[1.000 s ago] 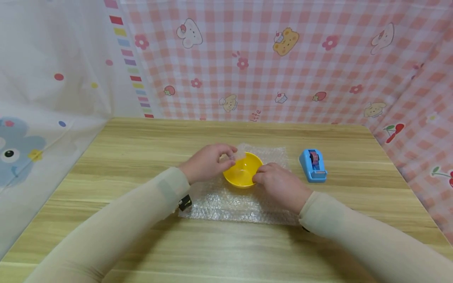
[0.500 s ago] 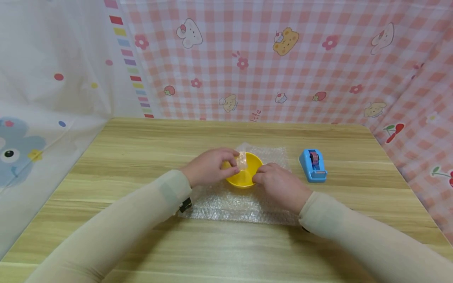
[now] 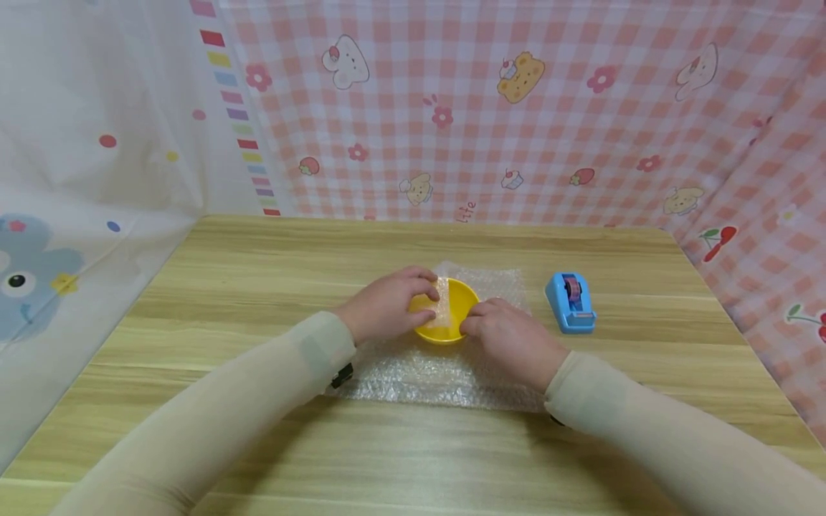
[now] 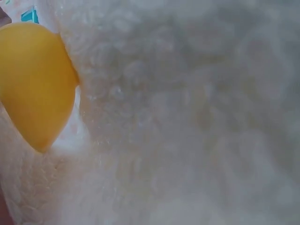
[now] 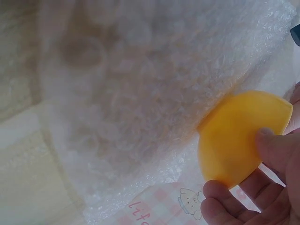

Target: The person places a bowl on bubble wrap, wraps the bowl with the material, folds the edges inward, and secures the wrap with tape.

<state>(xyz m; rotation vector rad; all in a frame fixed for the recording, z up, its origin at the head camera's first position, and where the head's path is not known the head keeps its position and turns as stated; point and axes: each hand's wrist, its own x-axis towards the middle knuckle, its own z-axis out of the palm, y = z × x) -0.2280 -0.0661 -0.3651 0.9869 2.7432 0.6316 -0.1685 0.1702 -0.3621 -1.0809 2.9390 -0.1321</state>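
Backdrop cloth [image 3: 387,122]: pink-and-white gingham, printed with bears, rabbits, strawberries, cupcakes and flowers; hanging behind the far edge and along the right side.
Left curtain [image 3: 148,79]: white, dotted, with a large blue cartoon figure low down.
Surface [image 3: 413,459]: pale wood grain.
Bubble wrap [image 3: 419,387]: spread across the middle of the surface, under the bowl, with a strip [image 3: 443,312] folded over the left rim and down across the inside.
Yellow bowl [image 3: 461,301]: upright on the bubble wrap, between both hands.
Left hand [image 3: 390,304]: half open, fingers bent, thumb set apart from them; touching the folded strip at the bowl's left side; whether gripping it, cannot tell.
Right hand [image 3: 513,335]: closed on the bowl's right rim, pinching it between thumb and fingers.
Tape dispenser [image 3: 576,319]: light blue, loaded with a pink roll [image 3: 572,289]; standing right of the bubble wrap, near the right hand.
Sleeves [image 3: 258,387]: cream, reaching both wrists.
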